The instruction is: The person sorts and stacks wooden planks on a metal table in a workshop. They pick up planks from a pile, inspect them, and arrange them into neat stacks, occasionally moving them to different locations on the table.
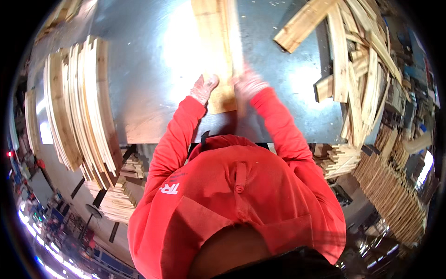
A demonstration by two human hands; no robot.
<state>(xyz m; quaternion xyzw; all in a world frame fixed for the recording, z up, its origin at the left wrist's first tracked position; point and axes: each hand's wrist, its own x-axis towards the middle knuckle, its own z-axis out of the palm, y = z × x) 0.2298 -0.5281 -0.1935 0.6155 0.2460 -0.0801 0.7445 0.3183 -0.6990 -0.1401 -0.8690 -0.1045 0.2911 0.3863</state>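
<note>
Wooden board [218, 56] lies flat mid-desk [148, 56], near end pressed under the gloved left hand [203, 87] and right hand [248, 83], apparently mid-feed; next likely calls for a steady, straight push.

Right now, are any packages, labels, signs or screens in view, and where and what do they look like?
White printed mark: on the red sleeve of the left arm, small blocky white lettering on red cloth.
No packages, signs or screens can be made out; the clutter at the right edge is too blurred to tell.
</note>
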